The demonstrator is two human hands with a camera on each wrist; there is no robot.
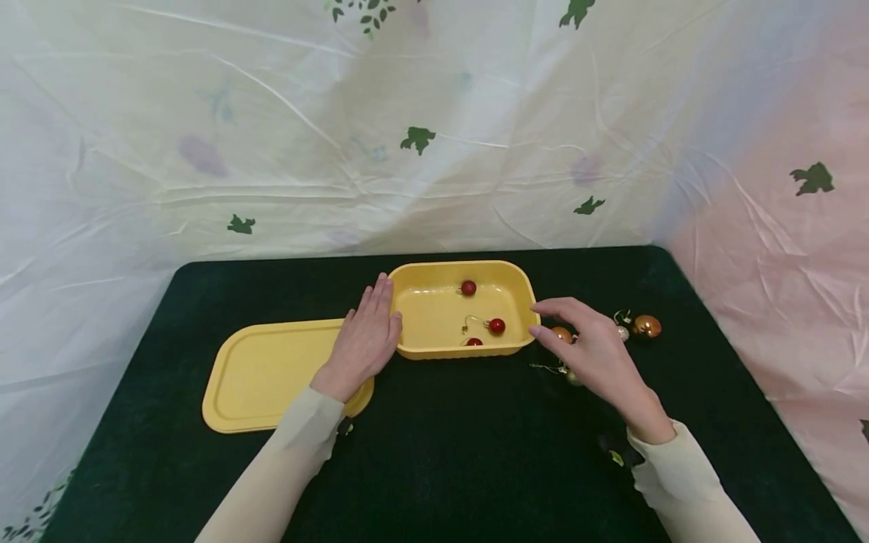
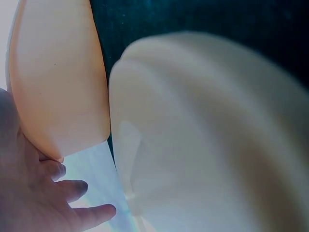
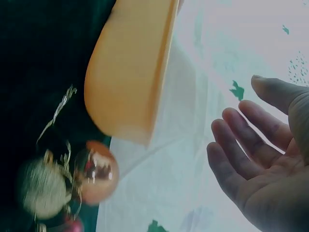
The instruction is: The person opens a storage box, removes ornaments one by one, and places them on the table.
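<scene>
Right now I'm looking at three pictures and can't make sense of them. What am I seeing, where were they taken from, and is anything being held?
No machine here: a person works with two bare hands. The big picture comes from a camera on the head, looking down at a dark table. The two blurry close-ups come from cameras on each wrist. The left hand rests flat against the end of a yellow tray, partly over its lid. Three red baubles lie in the tray. The right hand hovers open above more baubles on the table beside the tray. Neither hand holds anything.
</scene>
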